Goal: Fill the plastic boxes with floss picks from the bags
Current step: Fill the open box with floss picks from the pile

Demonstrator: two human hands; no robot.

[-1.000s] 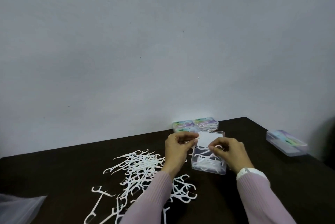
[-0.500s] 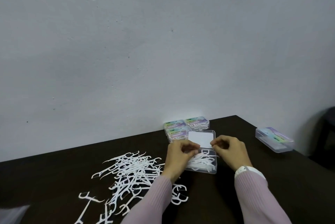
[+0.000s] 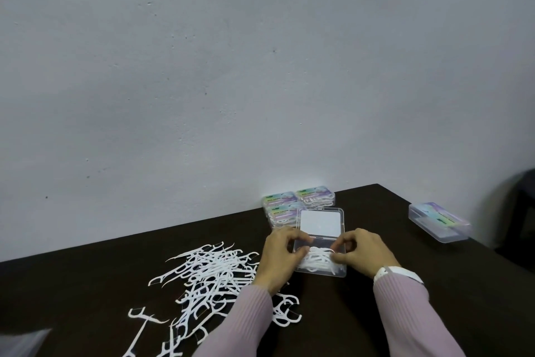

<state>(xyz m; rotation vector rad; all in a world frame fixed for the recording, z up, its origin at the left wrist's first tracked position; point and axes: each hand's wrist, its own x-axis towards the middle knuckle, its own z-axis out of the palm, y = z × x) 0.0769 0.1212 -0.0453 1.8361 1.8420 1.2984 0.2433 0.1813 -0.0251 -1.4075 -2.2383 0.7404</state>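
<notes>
A small clear plastic box (image 3: 320, 258) with its lid open is seen mid-table, holding white floss picks (image 3: 317, 259). These are pinched by the left hand (image 3: 279, 261) and right hand (image 3: 362, 254). Bare dark table (image 3: 469, 284) is left on the right.

You have five plastic boxes on the table: one open box (image 3: 320, 243), three closed boxes (image 3: 298, 203) grouped just behind it, and one closed box (image 3: 438, 222) well apart at the right. The loose floss picks (image 3: 208, 272) are too many to count.
</notes>
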